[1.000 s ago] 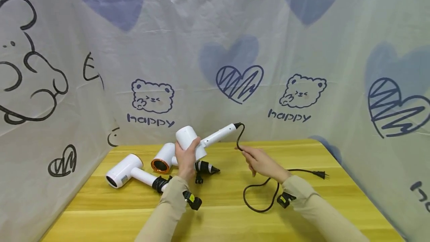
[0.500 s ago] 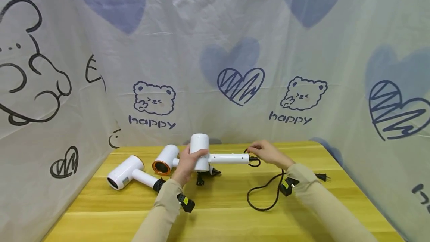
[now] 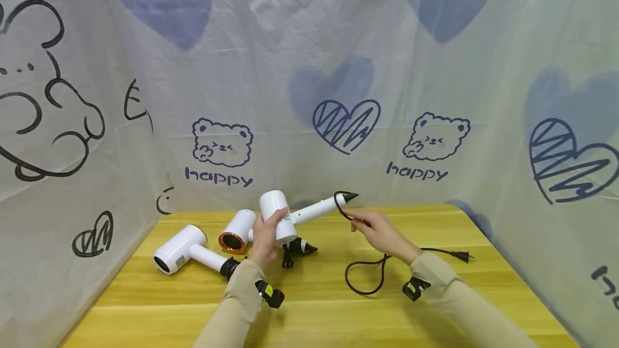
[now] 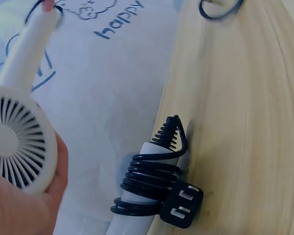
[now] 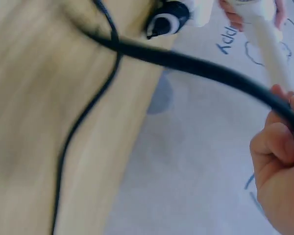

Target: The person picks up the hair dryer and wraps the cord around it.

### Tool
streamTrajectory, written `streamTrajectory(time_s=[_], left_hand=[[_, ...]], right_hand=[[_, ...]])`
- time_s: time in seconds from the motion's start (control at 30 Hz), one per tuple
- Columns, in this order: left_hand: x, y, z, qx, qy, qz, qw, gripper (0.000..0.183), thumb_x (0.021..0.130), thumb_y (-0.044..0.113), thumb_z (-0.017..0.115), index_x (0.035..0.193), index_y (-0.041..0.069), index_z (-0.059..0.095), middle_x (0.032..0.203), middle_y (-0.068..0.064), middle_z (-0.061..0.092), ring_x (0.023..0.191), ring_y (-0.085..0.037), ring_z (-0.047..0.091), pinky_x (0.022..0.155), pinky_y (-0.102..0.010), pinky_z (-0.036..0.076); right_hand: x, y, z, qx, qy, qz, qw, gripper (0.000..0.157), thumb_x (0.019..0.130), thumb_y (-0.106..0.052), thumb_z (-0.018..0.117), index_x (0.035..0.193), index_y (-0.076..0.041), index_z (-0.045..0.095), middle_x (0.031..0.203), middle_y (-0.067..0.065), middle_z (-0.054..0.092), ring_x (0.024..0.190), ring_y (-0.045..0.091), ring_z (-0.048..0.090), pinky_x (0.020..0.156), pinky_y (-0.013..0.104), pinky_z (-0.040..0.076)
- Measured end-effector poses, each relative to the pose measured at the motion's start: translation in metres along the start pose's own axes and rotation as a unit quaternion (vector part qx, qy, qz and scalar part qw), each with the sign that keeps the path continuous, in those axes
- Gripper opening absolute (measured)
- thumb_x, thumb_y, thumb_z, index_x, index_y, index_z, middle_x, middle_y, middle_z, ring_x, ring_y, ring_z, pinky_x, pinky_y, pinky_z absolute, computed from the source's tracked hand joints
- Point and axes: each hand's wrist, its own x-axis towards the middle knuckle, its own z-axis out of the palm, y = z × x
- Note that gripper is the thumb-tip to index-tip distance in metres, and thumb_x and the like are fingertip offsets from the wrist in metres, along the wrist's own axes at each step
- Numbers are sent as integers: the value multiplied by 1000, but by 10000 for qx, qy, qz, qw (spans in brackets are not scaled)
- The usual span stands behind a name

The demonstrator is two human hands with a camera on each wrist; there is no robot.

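Note:
My left hand (image 3: pixel 267 234) grips the barrel of a white hair dryer (image 3: pixel 316 211), raised over the table with its handle pointing up to the right. In the left wrist view the dryer's round slotted end (image 4: pixel 20 142) faces the camera. My right hand (image 3: pixel 379 231) pinches the black power cord (image 3: pixel 364 290) close to the handle's end, where the cord loops round the handle. From there the cord runs down in a curve on the table to its two-pin plug (image 3: pixel 463 256) at the right. The right wrist view shows finger and thumb (image 5: pixel 279 144) on the cord.
Two more white hair dryers lie at the left: one (image 3: pixel 180 249) with its cord wound on the handle, another (image 3: pixel 238 231) with a copper-coloured rim, partly hidden behind my left hand. A second plug (image 3: pixel 287 260) lies by its wound cord. A printed cloth (image 3: pixel 309 79) surrounds the wooden table (image 3: pixel 329 321).
The held dryer's handle swung down level, then tilted up again. My right hand went behind the handle's end and came back in front, leaving the cord looped round the handle.

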Motion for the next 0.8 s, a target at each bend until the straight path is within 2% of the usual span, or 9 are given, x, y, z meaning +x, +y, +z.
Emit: streamTrajectory(time_s=[0.1, 0.17, 0.23, 0.3, 0.37, 0.47, 0.57, 0.67, 0.8], left_hand=[[2, -2, -6, -334, -176, -210, 9991, 68, 87, 38, 68, 142, 12, 38, 123, -16, 53, 95, -24, 59, 73, -35, 56], [4, -3, -9, -392, -272, -298, 9984, 67, 87, 37, 68, 140, 11, 38, 120, -15, 54, 93, -23, 60, 72, -35, 57], [5, -4, -11, -426, -375, -329, 9978, 66, 87, 35, 67, 140, 10, 38, 116, -14, 56, 90, -22, 62, 71, -36, 57], [5, -5, -13, -479, -443, -351, 9973, 65, 88, 33, 67, 140, 8, 37, 112, -13, 58, 86, -21, 63, 70, -36, 58], [5, -5, -15, -530, -508, -379, 9966, 65, 88, 32, 66, 141, 6, 36, 110, -12, 59, 84, -19, 64, 70, -35, 58], [4, -4, -16, -536, -677, -415, 9954, 67, 89, 32, 65, 142, 5, 34, 109, -11, 59, 84, -19, 64, 71, -34, 58], [3, -3, -16, -405, -884, -487, 9941, 69, 88, 32, 65, 143, 5, 33, 111, -11, 58, 87, -19, 63, 73, -34, 57], [2, -6, -17, -167, -1190, -491, 9915, 69, 90, 32, 64, 144, 5, 32, 112, -11, 58, 88, -19, 62, 74, -35, 57], [1, -12, -18, 93, -1479, -479, 9878, 67, 89, 31, 64, 145, 7, 34, 111, -11, 59, 89, -20, 62, 75, -36, 57]], right_hand=[[-3, 11, 0, 862, -325, 509, 9945, 36, 105, -18, 45, 138, -9, 56, 77, -1, 58, 50, 4, 31, 46, 21, 32], [-3, 18, -2, 1570, -496, 1049, 9808, 37, 106, -21, 43, 138, -6, 55, 72, 1, 51, 48, 5, 31, 47, 21, 37], [-2, 22, -4, 2196, -560, 1530, 9619, 39, 106, -24, 41, 136, -3, 55, 69, 1, 44, 49, 7, 30, 49, 23, 43], [0, 24, -7, 2510, -609, 1914, 9469, 39, 106, -26, 42, 132, -1, 56, 67, -1, 39, 50, 8, 30, 50, 24, 43], [3, 25, -9, 2474, -634, 2126, 9432, 37, 105, -27, 44, 127, -1, 59, 66, -3, 37, 50, 9, 28, 47, 22, 39], [8, 25, -12, 2037, -542, 2340, 9491, 31, 102, -29, 52, 116, -5, 66, 67, -4, 41, 49, 8, 25, 45, 21, 28], [13, 24, -14, 1436, -384, 2394, 9595, 23, 97, -29, 61, 101, -9, 72, 76, -1, 51, 47, 9, 25, 44, 21, 27], [17, 24, -16, 892, -98, 2228, 9707, 19, 93, -26, 66, 93, -9, 73, 90, 2, 63, 56, 12, 43, 54, 25, 40], [22, 22, -20, 565, 306, 2041, 9768, 21, 91, -29, 70, 97, -9, 76, 95, 5, 70, 87, 20, 58, 76, 31, 47]])
